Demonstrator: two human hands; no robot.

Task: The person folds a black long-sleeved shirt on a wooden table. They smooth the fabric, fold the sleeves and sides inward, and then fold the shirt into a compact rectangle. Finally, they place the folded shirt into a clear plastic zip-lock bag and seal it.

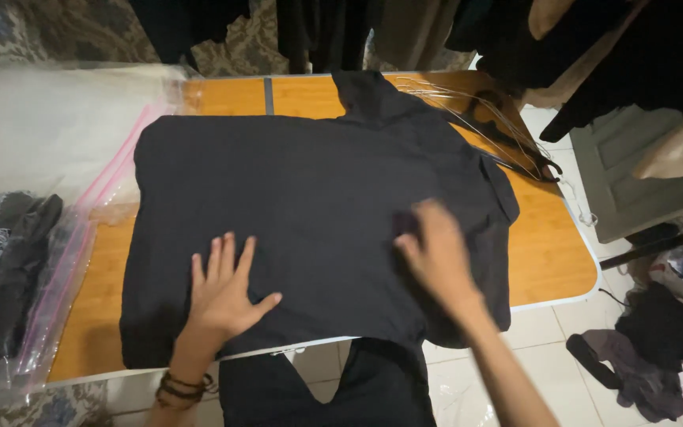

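Note:
A black shirt (310, 198) lies spread flat over a wooden folding table (551, 253), its collar pointing toward the far edge. My left hand (223, 292) rests flat on the near part of the shirt, fingers spread, with dark bracelets on the wrist. My right hand (436, 249) is blurred and sits on the shirt's right side, palm down on the fabric. Whether its fingers pinch the cloth is unclear. Part of the shirt hangs over the table's near edge.
Several wire hangers (507, 134) lie at the table's far right corner. Clear plastic bags (33, 237) with folded clothes sit on the left. Dark garments hang above at the back. Clothes (658, 348) lie on the tiled floor at right.

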